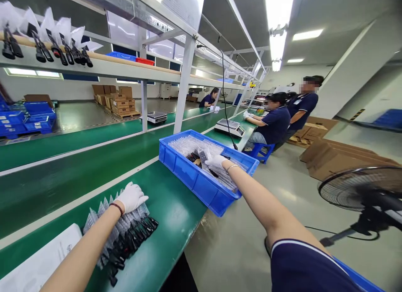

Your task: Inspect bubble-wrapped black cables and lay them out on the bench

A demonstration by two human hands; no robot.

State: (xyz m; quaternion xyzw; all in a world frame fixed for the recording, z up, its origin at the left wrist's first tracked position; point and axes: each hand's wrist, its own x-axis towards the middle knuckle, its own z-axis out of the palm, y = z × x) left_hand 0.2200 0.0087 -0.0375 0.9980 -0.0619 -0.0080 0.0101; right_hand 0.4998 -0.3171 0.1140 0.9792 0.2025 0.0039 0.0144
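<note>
My left hand (133,197), in a white glove, rests over the far end of a row of bubble-wrapped pieces (122,229) with black ends. Its thumb sticks out to the side, and the other fingertips are partly hidden. The pieces stand packed side by side on the green table. To the right, my gloved right hand (216,161) reaches into a blue bin (194,181), its fingers closed on a bubble-wrapped packet (204,156). More clear bubble wrap (185,145) and dark pieces lie around it in the bin.
A white printed sheet (47,258) lies at the near left. Past the bin are a weighing scale (230,127) and a hanging black cable (224,82). More wrapped pieces (59,45) sit on the upper shelf. A fan (361,191) stands right; co-workers (278,118) are further along.
</note>
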